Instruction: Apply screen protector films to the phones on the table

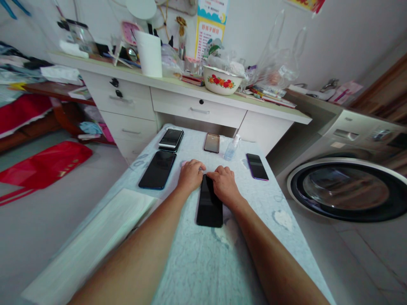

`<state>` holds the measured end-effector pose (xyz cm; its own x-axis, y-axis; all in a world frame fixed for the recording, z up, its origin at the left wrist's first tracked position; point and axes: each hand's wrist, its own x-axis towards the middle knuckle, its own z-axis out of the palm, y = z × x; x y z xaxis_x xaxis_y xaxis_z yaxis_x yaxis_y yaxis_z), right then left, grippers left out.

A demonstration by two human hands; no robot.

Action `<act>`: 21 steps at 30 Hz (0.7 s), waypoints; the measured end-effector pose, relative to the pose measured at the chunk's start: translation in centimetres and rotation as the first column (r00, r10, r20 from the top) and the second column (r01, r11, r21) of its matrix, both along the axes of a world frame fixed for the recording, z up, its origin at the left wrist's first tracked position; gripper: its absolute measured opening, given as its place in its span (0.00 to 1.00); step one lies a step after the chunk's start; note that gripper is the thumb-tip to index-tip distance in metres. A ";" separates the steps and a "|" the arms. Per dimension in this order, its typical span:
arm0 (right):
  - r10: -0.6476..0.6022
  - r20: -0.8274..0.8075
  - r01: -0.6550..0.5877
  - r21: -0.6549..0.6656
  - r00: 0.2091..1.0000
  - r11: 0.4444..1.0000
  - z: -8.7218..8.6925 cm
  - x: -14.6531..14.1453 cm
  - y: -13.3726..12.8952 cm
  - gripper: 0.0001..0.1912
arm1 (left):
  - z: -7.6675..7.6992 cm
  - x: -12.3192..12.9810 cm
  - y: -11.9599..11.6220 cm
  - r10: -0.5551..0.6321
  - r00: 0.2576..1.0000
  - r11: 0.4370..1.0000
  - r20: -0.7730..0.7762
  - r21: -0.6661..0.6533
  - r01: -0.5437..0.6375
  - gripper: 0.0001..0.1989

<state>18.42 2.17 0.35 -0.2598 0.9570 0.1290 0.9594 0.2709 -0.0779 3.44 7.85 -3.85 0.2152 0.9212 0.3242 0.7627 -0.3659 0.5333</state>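
A black smartphone [210, 203] lies screen up on the cloth-covered table, its top end between my hands. My right hand [225, 183] is closed over its upper right edge, the thumb and index finger at the top corner. Just left of that end, my left hand [191, 174] has its fingers curled in; what they hold, if anything, is hidden. A sliver of something pinkish [183, 163] shows behind the left knuckles. Beyond my hands stand a clear spray bottle [232, 148] and a flat phone case or phone [211, 143].
A large dark phone [157, 170] and a stack of phones [171, 140] lie on the left. Another phone [257, 166] is at the right. A long white sheet [95, 245] runs along the left edge. Behind are a drawer desk [197, 106] and a washing machine [346, 178].
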 end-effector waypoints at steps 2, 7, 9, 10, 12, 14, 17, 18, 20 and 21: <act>0.020 0.009 -0.020 -0.014 1.000 1.000 0.2 -0.1 0.0 0.19 | 0.0 0.0 0.0 0.000 1.000 1.000 0.001 -0.002 0.000 0.10; 0.062 0.006 -0.062 -0.015 0.998 0.998 0.3 -0.6 -0.1 0.19 | -0.2 0.0 0.1 0.001 1.000 1.000 0.003 -0.006 -0.001 0.11; 0.063 0.002 -0.063 -0.009 0.998 0.998 0.1 -0.6 -0.1 0.20 | -0.2 0.0 0.2 0.001 1.000 1.000 0.005 -0.004 -0.001 0.11; 0.061 0.002 -0.061 -0.008 0.998 0.998 0.1 -0.6 -0.1 0.20 | -0.3 0.0 0.2 0.000 1.000 1.000 0.006 -0.003 0.000 0.12; 0.055 0.002 -0.055 -0.006 0.998 0.998 0.0 -0.4 -0.1 0.21 | -0.3 0.0 0.2 0.000 1.000 1.000 0.009 -0.002 0.000 0.12; 0.048 -0.003 -0.048 0.000 0.999 0.999 0.0 -0.2 -0.1 0.21 | -0.2 0.0 0.2 0.000 1.000 1.000 0.012 -0.002 0.000 0.12; 0.032 -0.018 -0.032 0.009 0.999 0.999 0.1 0.2 -0.2 0.20 | -0.1 0.0 0.1 -0.003 1.000 1.000 0.015 -0.001 0.003 0.12; 0.024 -0.020 -0.024 0.007 1.000 1.000 0.1 0.3 -0.3 0.20 | -0.1 0.0 0.1 -0.005 1.000 1.000 0.016 -0.001 0.005 0.12; 0.010 -0.015 -0.010 -0.004 1.000 1.000 0.2 0.5 -0.4 0.21 | -0.1 0.0 0.1 -0.006 1.000 1.000 0.015 -0.002 0.006 0.12; 0.005 -0.011 -0.006 -0.010 1.000 1.000 0.3 0.5 -0.4 0.21 | -0.2 0.0 0.1 -0.007 1.000 1.000 0.014 -0.004 0.007 0.12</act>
